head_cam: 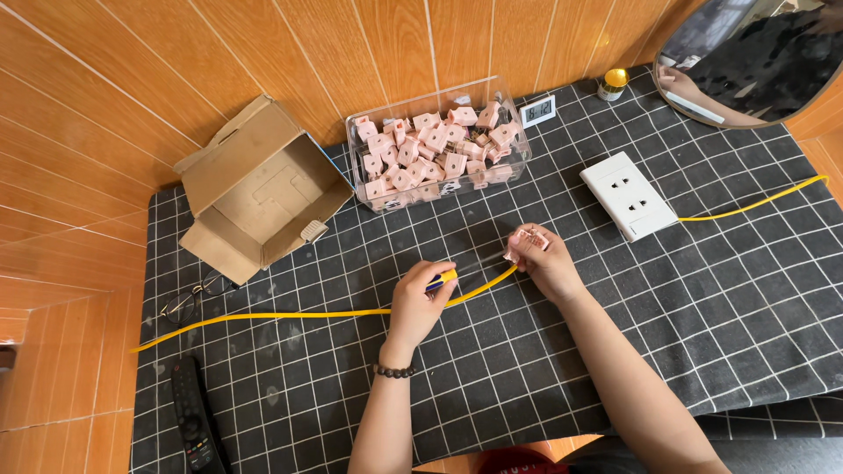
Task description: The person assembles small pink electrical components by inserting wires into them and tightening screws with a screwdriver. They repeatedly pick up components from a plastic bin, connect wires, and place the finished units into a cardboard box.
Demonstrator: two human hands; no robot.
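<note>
Gripping screwdriver [442, 279] in my left hand [420, 303], fingers wrapped round its yellow-blue handle, shaft aimed at pink plug [525, 243] pinched in my right hand [546, 262]. Yellow cable [290, 315] runs across black grid-patterned mat [720, 316] under both hands. Clear box of pink plugs [439, 147], open cardboard box [259, 189], white wall socket [629, 195] behind. Orange tiled wall [132, 70] beyond.
</note>
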